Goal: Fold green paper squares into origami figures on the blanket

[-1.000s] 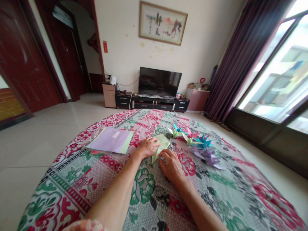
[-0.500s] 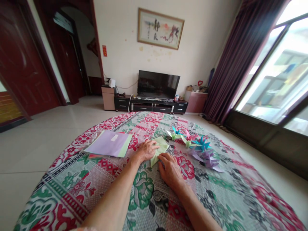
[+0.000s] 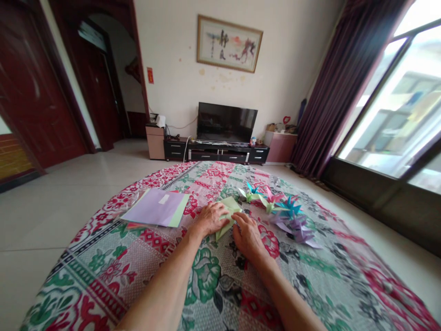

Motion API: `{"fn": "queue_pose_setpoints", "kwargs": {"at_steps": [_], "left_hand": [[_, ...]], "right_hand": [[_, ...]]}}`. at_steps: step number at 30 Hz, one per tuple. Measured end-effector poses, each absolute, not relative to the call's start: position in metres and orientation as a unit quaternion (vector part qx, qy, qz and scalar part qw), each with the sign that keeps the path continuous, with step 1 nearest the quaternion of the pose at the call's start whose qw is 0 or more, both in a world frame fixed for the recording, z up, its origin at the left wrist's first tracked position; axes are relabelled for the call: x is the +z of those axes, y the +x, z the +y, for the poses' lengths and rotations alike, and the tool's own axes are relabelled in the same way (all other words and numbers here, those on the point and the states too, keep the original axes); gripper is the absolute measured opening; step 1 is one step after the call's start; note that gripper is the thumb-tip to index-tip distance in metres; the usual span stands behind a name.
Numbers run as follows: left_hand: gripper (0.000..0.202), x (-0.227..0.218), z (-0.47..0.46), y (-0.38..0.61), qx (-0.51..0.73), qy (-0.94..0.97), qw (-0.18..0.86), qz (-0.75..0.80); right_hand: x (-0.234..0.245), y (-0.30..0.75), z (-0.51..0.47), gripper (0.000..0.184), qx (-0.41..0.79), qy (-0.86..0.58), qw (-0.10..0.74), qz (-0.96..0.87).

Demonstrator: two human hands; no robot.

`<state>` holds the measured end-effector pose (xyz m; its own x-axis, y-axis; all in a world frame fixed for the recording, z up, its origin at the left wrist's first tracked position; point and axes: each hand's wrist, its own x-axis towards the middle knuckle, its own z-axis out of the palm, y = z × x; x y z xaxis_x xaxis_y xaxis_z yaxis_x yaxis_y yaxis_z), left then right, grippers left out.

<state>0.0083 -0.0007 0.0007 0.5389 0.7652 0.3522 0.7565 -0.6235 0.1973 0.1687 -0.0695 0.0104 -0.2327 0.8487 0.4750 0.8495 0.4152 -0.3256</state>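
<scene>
A folded sheet of light green paper [image 3: 231,202] lies on the patterned tablecloth in front of me. My left hand [image 3: 212,218] rests across its left side, fingers laid flat and holding it down. At the paper's right corner, my right hand [image 3: 248,233] has its fingertips closed on the edge, where a small flap shows. The fingers partly cover the folds. Several folded paper cranes, among them a blue one [image 3: 291,207], a pink one [image 3: 274,195] and a purple one [image 3: 303,230], sit to the right of my hands.
A stack of coloured paper sheets [image 3: 155,209], purple on top, lies on the left of the round table, partly over a clear plastic wrapper. Beyond the table stand a television [image 3: 227,122] and a low black cabinet [image 3: 205,154]. Purple curtains [image 3: 327,92] hang at the right.
My right hand has moved slightly up along the paper to its right corner, where the edge is now turned. My left hand has shifted a little right and down on the paper.
</scene>
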Motion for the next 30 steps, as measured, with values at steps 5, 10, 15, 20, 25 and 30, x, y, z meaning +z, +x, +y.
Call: {"fn": "queue_pose_setpoints", "kwargs": {"at_steps": [5, 10, 15, 20, 25, 30], "left_hand": [[0.031, 0.000, -0.001, 0.008, 0.202, 0.878, 0.005, 0.434], [0.031, -0.003, 0.000, 0.008, 0.211, 0.876, 0.003, 0.433], [0.032, -0.003, -0.001, 0.008, 0.213, 0.876, 0.006, 0.432], [0.031, -0.001, -0.005, 0.009, 0.209, 0.876, -0.003, 0.434], [0.032, 0.000, -0.005, 0.010, 0.205, 0.874, -0.002, 0.440], [0.034, -0.003, 0.003, 0.008, 0.179, 0.888, -0.013, 0.424]], "right_hand": [[0.006, 0.172, -0.058, 0.027, -0.013, -0.556, 0.265, -0.788], [0.003, 0.173, -0.056, 0.028, -0.012, -0.589, 0.252, -0.768], [0.001, 0.173, -0.059, 0.029, -0.004, -0.612, 0.209, -0.763], [-0.001, 0.172, -0.062, 0.031, -0.012, -0.622, 0.196, -0.758], [0.006, 0.171, -0.056, 0.026, -0.041, -0.559, 0.225, -0.797], [0.007, 0.169, -0.053, 0.024, -0.028, -0.551, 0.241, -0.798]]}}
